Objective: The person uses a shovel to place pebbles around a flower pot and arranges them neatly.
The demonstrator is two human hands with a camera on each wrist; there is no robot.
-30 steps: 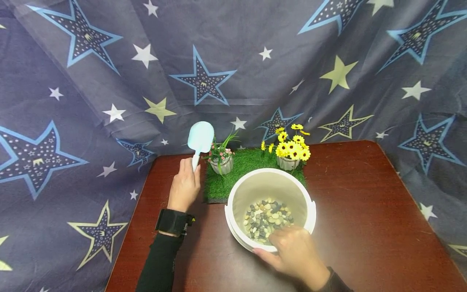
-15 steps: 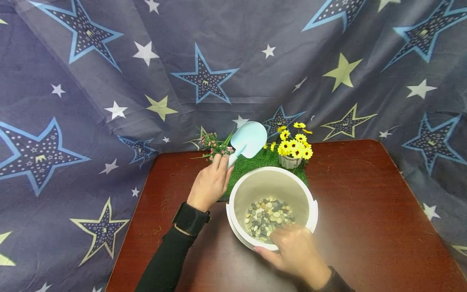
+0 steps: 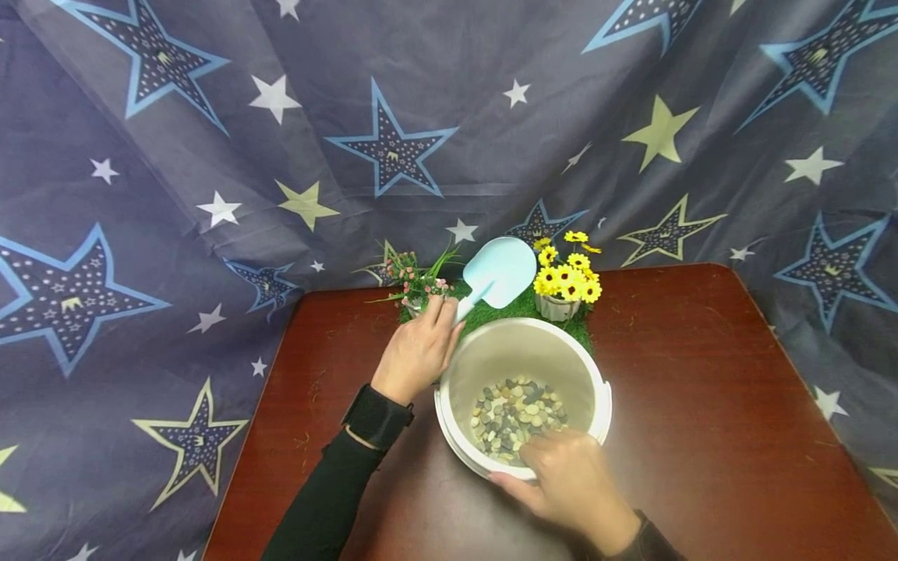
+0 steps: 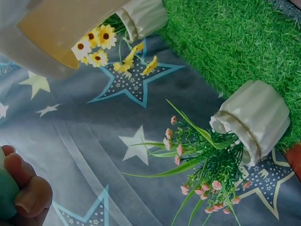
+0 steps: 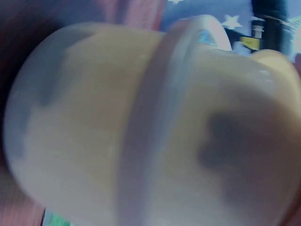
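Note:
My left hand (image 3: 417,351) holds a light blue toy shovel (image 3: 501,271) by its handle, the blade pointing away to the right over the far side of the bucket. A white bucket (image 3: 533,351) stands on the table, with grey, tan and cream pebbles (image 3: 515,409) at its bottom. At the near right rim, my right hand (image 3: 571,483) grips the bucket, thumb outside and fingers inside. In the left wrist view, curled fingers (image 4: 33,195) show around the shovel's handle. The bucket's outer wall (image 5: 94,122), blurred, fills the right wrist view.
Behind the bucket lies a green artificial grass mat (image 3: 484,315). On it stand a pot of pink flowers (image 4: 256,117) at the left and a pot of yellow flowers (image 3: 557,308) at the right. A starry cloth (image 3: 449,156) hangs behind the brown table (image 3: 701,389).
My left hand has moved right with the shovel, from left of the pink flowers toward the bucket, and the blade has tipped rightward. My right hand stays on the rim.

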